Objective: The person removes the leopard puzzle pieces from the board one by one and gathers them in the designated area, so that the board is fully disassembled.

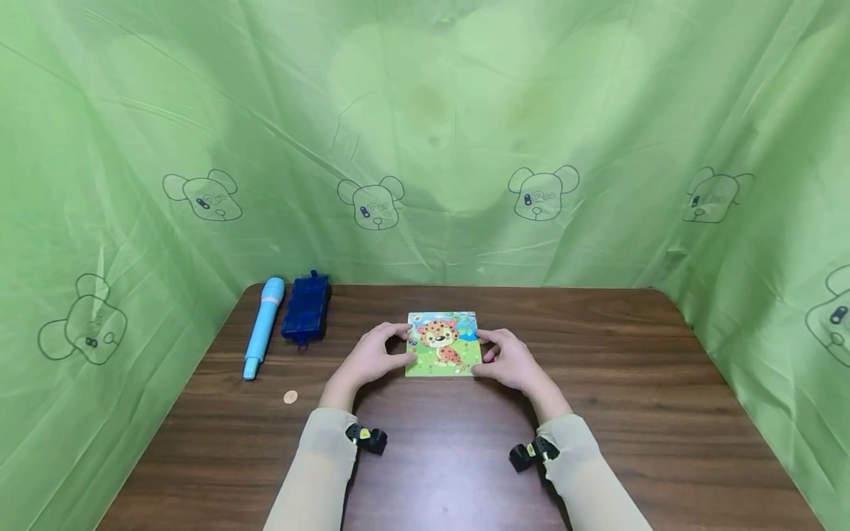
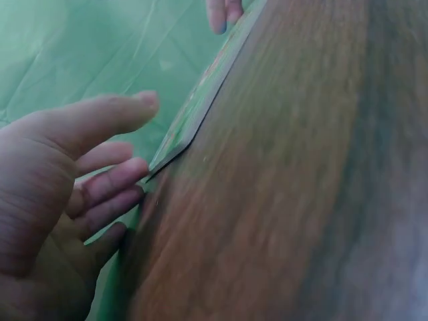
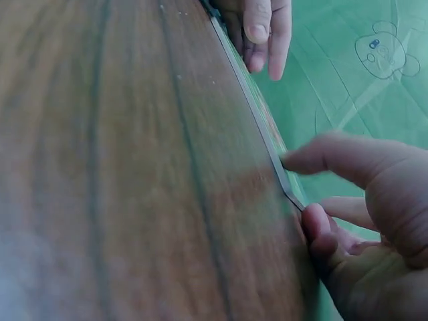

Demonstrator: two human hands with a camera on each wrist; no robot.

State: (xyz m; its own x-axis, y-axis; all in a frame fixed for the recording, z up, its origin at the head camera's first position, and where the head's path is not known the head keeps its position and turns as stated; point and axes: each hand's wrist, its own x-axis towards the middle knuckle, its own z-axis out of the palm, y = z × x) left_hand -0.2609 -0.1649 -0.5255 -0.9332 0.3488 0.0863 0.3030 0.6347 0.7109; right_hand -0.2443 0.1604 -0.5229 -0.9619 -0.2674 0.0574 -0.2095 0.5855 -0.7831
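Spotted-cub board [image 1: 443, 344], thin, green and blue, lies below frame centre; right hand [image 1: 511, 361] pinches its edge, left hand's [image 1: 370, 355] thumb and fingers apart.

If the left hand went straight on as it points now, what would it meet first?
Most likely the card: its near edge lies just at the tips of the left hand, though whether they touch is unclear.

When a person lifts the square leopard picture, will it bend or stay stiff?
The leopard picture will probably stay stiff, since its edge looks straight in both wrist views. It is likely light, as that edge is thin. Lying flat on the table, it should slide if pushed rather than roll.
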